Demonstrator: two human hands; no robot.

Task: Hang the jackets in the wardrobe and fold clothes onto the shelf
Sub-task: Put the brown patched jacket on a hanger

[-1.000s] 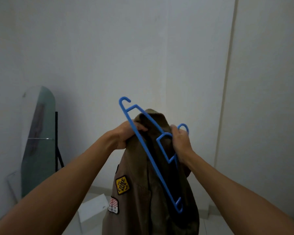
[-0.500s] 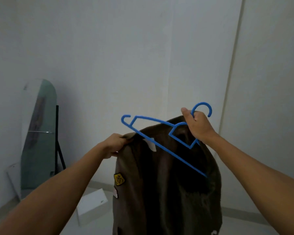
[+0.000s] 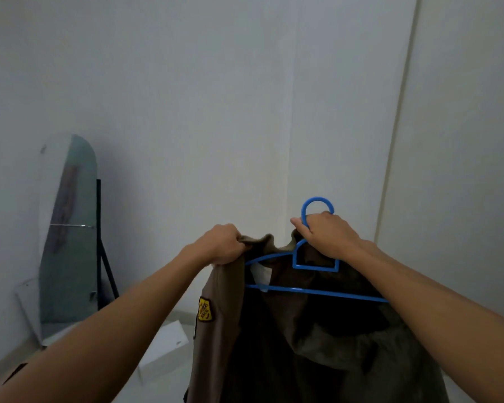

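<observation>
A brown jacket (image 3: 274,338) with a yellow patch on its sleeve hangs in front of me, its dark lining facing me. A blue plastic hanger (image 3: 314,263) sits level inside the jacket's neck opening, hook up. My right hand (image 3: 326,237) grips the hanger just below the hook. My left hand (image 3: 224,242) is closed on the jacket's collar at the left shoulder, beside the hanger's left end. The hanger's right end is hidden behind my right forearm.
White walls meet in a corner straight ahead. A tall rounded mirror (image 3: 67,237) on a black stand leans at the left. A white box (image 3: 166,350) lies on the floor below my left forearm. A vertical seam (image 3: 396,158) runs down the wall at the right.
The hanger has turned from tilted to level and has gone into the jacket's neck. My left hand has risen with the collar, and the jacket's left shoulder has come up beside the hanger's end.
</observation>
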